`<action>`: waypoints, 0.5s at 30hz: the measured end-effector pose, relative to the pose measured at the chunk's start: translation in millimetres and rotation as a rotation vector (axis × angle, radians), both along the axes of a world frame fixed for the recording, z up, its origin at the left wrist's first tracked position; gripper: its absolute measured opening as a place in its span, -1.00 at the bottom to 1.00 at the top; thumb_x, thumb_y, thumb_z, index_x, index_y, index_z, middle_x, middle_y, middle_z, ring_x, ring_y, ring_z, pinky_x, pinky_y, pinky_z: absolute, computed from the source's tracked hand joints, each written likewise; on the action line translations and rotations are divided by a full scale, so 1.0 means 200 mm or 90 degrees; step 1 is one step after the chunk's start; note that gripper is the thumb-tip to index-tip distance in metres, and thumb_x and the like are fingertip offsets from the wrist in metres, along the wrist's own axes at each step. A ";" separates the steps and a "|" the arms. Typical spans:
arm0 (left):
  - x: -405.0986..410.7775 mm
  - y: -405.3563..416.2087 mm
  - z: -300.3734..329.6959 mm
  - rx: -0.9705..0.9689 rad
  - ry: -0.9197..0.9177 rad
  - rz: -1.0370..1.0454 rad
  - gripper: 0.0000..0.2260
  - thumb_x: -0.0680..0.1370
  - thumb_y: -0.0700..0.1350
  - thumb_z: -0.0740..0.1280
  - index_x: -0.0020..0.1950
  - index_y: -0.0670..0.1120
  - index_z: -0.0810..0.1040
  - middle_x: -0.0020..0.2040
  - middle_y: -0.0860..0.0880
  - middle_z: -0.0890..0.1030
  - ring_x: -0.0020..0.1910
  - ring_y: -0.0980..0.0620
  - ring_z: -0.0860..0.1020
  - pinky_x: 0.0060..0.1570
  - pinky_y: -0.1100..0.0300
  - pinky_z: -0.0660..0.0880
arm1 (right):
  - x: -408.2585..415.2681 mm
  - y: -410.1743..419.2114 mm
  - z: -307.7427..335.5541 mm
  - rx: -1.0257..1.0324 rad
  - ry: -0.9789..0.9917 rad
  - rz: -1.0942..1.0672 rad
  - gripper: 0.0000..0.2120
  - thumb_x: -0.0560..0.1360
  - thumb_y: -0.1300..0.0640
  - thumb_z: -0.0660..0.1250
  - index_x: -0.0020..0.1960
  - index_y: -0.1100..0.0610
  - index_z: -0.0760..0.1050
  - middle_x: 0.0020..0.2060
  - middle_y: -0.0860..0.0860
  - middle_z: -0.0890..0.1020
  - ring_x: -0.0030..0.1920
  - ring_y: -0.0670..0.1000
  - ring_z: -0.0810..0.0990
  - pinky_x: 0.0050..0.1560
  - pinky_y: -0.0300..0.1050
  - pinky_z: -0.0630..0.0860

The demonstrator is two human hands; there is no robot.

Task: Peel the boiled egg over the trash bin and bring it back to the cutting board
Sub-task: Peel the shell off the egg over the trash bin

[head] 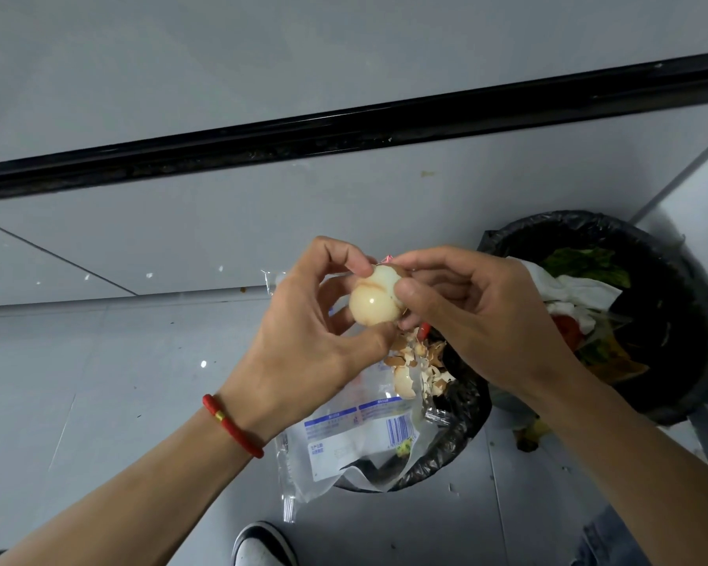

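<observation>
Smooth, pale egg (375, 298), almost bare, pinched in the fingers of the left hand (303, 332) above the near trash bin (458, 435), with right hand (475, 316) fingers nipping what looks like a last bit of shell at the top. Peeling nearly done, it seems; next, pick off that bit, let it drop, then carry back to the cutting board, not in sight here. Brown shell bits (415, 363) piled on a clear plastic bag (352, 447) hanging over the rim, a second bin (695, 312) full of scraps on the right, a white shoe (262, 545) below; nothing blocking.

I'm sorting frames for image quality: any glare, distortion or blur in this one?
Head view: a small glare spot sits on the egg; wide-angle distortion bows the black strip across the wall; both hands, left hand and right hand, look sharp, while the shoe at the bottom edge is softer.
</observation>
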State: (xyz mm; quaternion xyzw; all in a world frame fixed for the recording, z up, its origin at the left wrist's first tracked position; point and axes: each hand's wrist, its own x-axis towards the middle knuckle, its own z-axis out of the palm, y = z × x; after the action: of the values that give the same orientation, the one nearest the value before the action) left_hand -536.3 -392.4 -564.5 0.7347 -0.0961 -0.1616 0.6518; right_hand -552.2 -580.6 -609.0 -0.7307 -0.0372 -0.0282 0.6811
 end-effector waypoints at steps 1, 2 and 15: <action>0.00 0.00 0.00 0.005 -0.005 0.001 -0.60 0.35 -0.36 0.48 0.09 -0.13 0.43 0.09 -0.12 0.65 -0.03 0.05 0.68 -0.12 0.26 0.61 | 0.00 0.00 0.00 -0.005 -0.009 -0.001 -0.63 0.52 0.01 0.44 0.24 0.19 0.66 -0.10 -0.01 0.79 -0.21 -0.07 0.79 -0.13 -0.21 0.71; 0.00 0.00 0.00 0.009 -0.009 0.003 -0.60 0.35 -0.35 0.50 0.08 -0.12 0.44 0.10 -0.13 0.65 -0.02 0.05 0.68 -0.12 0.25 0.62 | 0.00 0.00 0.00 -0.007 -0.017 -0.003 -0.64 0.52 0.03 0.43 0.24 0.19 0.66 -0.10 -0.04 0.79 -0.21 -0.10 0.79 -0.14 -0.26 0.69; 0.00 -0.01 0.03 0.090 -0.022 0.075 -0.67 0.35 -0.18 0.63 -0.02 -0.03 0.56 -0.10 0.06 0.66 -0.13 0.05 0.70 -0.10 0.05 0.71 | -0.02 0.02 0.00 -0.292 -0.258 -0.084 -0.76 0.66 0.18 0.31 0.18 0.26 0.70 -0.17 0.10 0.78 -0.22 -0.10 0.73 -0.21 -0.29 0.60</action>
State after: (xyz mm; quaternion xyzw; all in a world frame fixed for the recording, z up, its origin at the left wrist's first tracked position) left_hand -536.9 -394.1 -559.4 0.7858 -0.0519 -0.1167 0.6052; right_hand -556.5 -576.5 -609.0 -0.8455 -0.1297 -0.2084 0.4742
